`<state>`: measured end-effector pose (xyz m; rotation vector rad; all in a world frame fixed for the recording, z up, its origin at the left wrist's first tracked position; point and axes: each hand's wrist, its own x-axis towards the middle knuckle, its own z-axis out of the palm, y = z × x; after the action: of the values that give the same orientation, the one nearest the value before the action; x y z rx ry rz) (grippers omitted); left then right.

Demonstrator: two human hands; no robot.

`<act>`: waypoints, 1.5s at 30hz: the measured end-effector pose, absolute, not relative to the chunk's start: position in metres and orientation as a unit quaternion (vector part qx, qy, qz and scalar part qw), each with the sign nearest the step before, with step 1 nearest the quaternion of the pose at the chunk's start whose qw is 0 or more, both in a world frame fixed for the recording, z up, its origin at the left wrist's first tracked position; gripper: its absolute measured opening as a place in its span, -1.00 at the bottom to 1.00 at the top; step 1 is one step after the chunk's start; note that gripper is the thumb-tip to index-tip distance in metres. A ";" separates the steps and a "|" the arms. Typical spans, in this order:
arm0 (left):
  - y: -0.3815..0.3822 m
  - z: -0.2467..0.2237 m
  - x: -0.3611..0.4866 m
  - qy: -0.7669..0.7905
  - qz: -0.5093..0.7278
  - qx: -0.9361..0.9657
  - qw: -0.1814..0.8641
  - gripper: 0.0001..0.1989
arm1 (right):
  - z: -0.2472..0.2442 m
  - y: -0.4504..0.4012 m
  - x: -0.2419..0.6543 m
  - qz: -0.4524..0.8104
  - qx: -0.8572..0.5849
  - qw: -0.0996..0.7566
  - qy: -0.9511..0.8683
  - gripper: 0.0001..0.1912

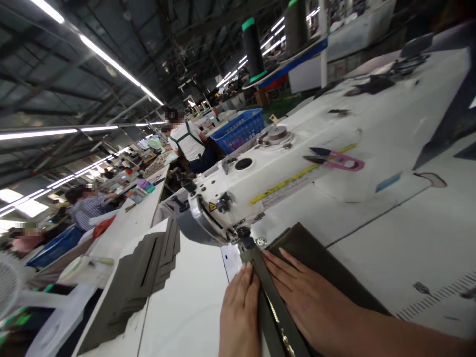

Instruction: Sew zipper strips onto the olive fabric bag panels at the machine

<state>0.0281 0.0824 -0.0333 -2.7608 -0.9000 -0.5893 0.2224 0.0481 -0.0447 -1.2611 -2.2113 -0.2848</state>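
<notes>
A white sewing machine (297, 168) stretches from the middle to the upper right. Under its presser foot (246, 242) runs a dark olive fabric strip (266, 277) with a shiny metal zipper (275, 317) along it. My left hand (240, 310) lies flat at the strip's left edge, fingers stretched toward the needle area. On the other side my right hand (308, 297) rests flat, its fingertips pressing on the strip's right edge. Beneath that hand a wider olive fabric piece (316, 253) spreads over the machine bed. Neither hand is closed around anything.
Stacked olive fabric pieces (145, 277) lie on the table at left. Pink-handled thread snips (344, 160) rest on the machine arm near a yellow measuring tape (286, 184). Beyond are a blue crate (240, 130), thread cones (254, 52), a white fan (55, 302) and co-workers (191, 144).
</notes>
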 end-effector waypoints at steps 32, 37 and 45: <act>0.107 -0.031 0.054 -0.338 -0.260 -0.898 0.108 -0.72 | -0.044 0.084 0.236 -0.147 -0.383 0.188 -0.892 -0.40; 0.110 -0.028 0.051 -0.323 -0.244 -0.908 0.110 -0.75 | -0.045 0.083 0.233 -0.125 -0.403 0.195 -0.885 -0.43; 0.115 -0.032 0.050 -0.333 -0.234 -0.905 0.122 -0.80 | -0.044 0.085 0.230 -0.136 -0.417 0.213 -0.873 -0.47</act>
<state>0.0496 0.1150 -0.0321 -2.6418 -0.9729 -0.6821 0.2296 0.0845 -0.0438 -1.1564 -2.4237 -0.3778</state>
